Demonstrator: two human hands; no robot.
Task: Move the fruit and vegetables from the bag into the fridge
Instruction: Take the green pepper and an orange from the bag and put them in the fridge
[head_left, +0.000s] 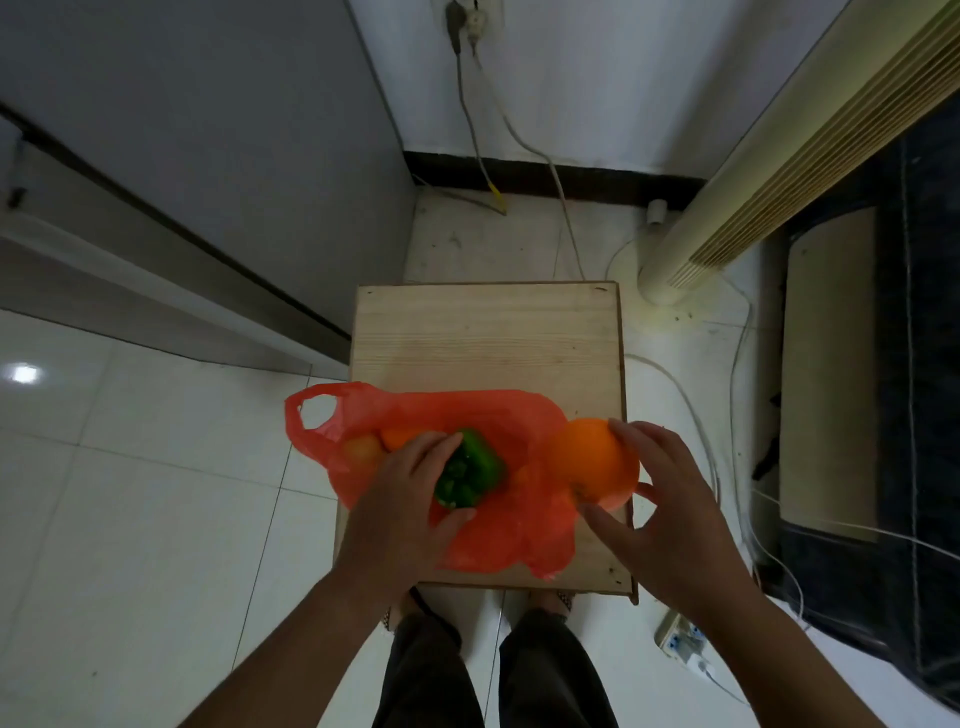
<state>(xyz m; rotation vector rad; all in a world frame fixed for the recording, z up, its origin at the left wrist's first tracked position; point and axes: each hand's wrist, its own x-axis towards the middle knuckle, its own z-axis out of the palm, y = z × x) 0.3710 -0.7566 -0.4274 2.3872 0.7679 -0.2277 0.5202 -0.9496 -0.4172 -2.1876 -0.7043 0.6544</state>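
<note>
Left hand (410, 499): reaches in from the near side, palm down, fingers curled over the top of a green pepper (470, 470), thumb tucked against its near end. Grip closed round the pepper.
Right hand (670, 509): fingers fanned and curved round the right side of an orange (592, 460), one fingertip on top, thumb at the near side. It holds the orange at the bag's right end, over the right edge of the surface.

Surroundings:
- Grey fridge (208, 130) fills the left; its near corner is just beside the far left corner of the surface. No open door visible.
- Dark sofa (924, 364) along the right edge.
- Cream tower air unit (779, 156) stands far right of the surface.
- Wooden surface (488, 332): far half bare.
- Red plastic bag (498, 415) lies flat across the near half, handle loop hanging off the left. The pepper rests on it. Two more orange-coloured items (363, 449) show through the plastic, just left of the left hand.
- Power strip (680, 636) on the floor near the right forearm.
</note>
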